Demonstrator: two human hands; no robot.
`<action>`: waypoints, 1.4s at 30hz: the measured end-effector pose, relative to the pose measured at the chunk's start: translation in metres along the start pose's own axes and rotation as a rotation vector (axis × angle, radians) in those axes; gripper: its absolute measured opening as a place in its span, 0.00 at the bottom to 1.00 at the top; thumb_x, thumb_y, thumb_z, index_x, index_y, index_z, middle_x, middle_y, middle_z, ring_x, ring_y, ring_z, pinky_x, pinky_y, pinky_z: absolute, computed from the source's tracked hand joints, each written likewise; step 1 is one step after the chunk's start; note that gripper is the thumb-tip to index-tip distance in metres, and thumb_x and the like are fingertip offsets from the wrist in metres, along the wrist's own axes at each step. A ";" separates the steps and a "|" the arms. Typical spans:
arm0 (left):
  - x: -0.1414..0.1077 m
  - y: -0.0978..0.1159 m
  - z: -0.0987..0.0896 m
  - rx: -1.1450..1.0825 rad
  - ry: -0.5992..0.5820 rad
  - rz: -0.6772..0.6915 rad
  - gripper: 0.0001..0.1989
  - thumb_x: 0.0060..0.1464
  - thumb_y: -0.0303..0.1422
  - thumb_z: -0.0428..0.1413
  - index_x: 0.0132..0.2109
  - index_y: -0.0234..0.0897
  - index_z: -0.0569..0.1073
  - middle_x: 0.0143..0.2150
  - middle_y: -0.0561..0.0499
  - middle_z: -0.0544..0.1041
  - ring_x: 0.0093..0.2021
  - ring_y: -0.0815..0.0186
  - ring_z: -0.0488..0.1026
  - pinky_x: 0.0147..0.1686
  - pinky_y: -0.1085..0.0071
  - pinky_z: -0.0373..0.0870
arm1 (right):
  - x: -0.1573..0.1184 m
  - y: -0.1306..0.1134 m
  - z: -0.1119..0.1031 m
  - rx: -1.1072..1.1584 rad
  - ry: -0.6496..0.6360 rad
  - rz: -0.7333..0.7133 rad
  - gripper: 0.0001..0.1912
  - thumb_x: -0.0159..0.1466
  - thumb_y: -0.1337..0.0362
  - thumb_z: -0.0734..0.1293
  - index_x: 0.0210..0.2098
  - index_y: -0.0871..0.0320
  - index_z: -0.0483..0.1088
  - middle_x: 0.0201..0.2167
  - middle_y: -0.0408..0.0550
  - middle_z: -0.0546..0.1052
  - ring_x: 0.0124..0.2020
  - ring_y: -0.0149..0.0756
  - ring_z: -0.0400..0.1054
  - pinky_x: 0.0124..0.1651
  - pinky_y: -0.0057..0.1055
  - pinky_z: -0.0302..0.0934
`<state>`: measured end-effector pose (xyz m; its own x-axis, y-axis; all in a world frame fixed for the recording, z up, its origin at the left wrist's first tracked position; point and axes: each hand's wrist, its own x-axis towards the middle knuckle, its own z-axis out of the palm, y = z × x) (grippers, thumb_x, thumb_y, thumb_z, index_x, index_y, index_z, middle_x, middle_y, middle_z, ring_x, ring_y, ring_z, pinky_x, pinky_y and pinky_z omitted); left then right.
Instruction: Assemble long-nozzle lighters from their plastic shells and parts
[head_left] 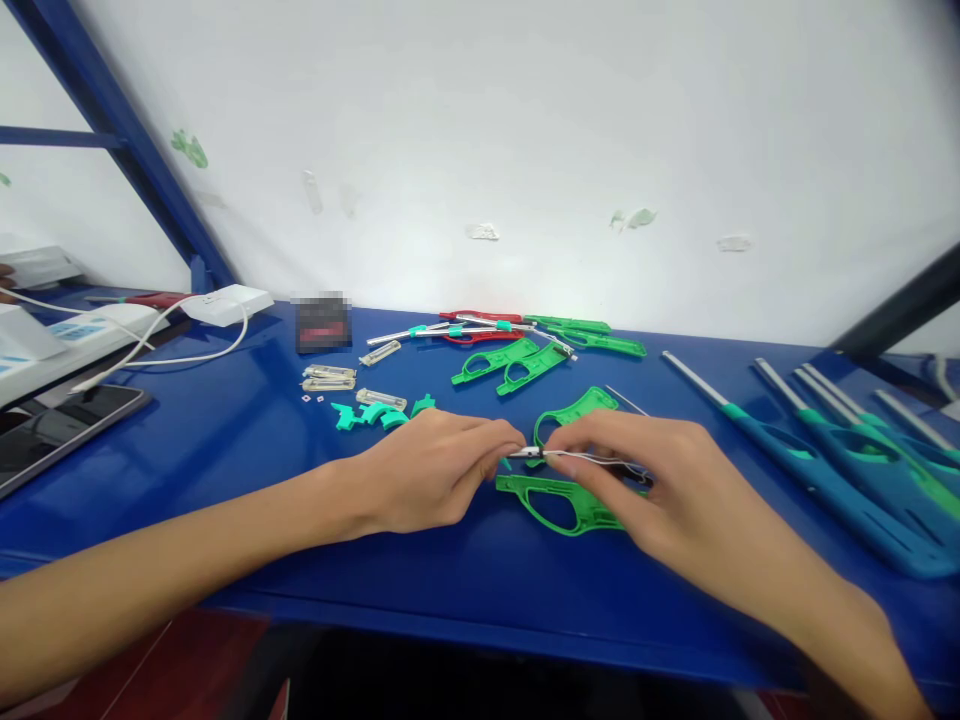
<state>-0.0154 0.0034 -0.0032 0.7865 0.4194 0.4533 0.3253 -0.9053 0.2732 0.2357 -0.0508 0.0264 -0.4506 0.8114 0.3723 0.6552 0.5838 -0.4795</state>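
Note:
My left hand (450,460) is closed, pinching a thin metal lighter tube (529,453) near its end. My right hand (652,480) is closed at that same end, thumb and forefinger pinching a thin white wire (574,455) with a small black piece by the tube. Most of the tube is hidden behind my left fingers. Below my hands lies a green handle half (555,505), its hollow side up. A second green handle half (577,405) lies just behind, partly covered by my right hand.
Teal triggers (375,415) and clear fuel cells (328,378) lie left of centre. Metal tubes (427,332) and red and green handle halves (491,362) lie behind. Blue long-nosed lighters (825,470) are at right. A phone (67,430) and white power strip (90,345) sit left.

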 end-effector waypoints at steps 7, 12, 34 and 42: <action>0.000 0.001 -0.001 0.004 -0.005 0.015 0.14 0.69 0.23 0.45 0.50 0.32 0.75 0.34 0.53 0.79 0.29 0.68 0.75 0.31 0.74 0.68 | -0.003 0.007 0.003 -0.043 0.012 -0.083 0.07 0.77 0.62 0.65 0.47 0.48 0.76 0.40 0.38 0.82 0.36 0.28 0.75 0.39 0.26 0.65; -0.001 0.000 0.000 0.006 0.019 0.023 0.13 0.70 0.23 0.45 0.51 0.31 0.75 0.33 0.53 0.79 0.28 0.68 0.75 0.31 0.74 0.68 | -0.004 0.007 0.002 -0.060 0.034 -0.079 0.07 0.76 0.64 0.66 0.46 0.47 0.77 0.40 0.36 0.82 0.37 0.27 0.76 0.39 0.25 0.66; 0.001 0.007 -0.003 -0.126 0.038 -0.007 0.13 0.71 0.24 0.45 0.46 0.33 0.74 0.32 0.55 0.77 0.28 0.70 0.71 0.34 0.75 0.67 | -0.005 0.003 0.000 -0.061 0.104 -0.164 0.07 0.75 0.63 0.67 0.47 0.50 0.79 0.41 0.36 0.84 0.39 0.26 0.79 0.44 0.22 0.70; 0.005 0.011 -0.006 -0.233 -0.006 -0.066 0.15 0.75 0.27 0.44 0.46 0.34 0.75 0.31 0.55 0.78 0.27 0.73 0.72 0.34 0.77 0.67 | -0.010 0.001 -0.004 -0.084 0.085 -0.231 0.13 0.75 0.70 0.64 0.51 0.53 0.79 0.44 0.45 0.84 0.41 0.31 0.81 0.42 0.25 0.73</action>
<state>-0.0110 -0.0040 0.0076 0.7708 0.4760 0.4233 0.2469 -0.8358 0.4904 0.2437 -0.0583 0.0257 -0.5443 0.6492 0.5313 0.5899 0.7465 -0.3078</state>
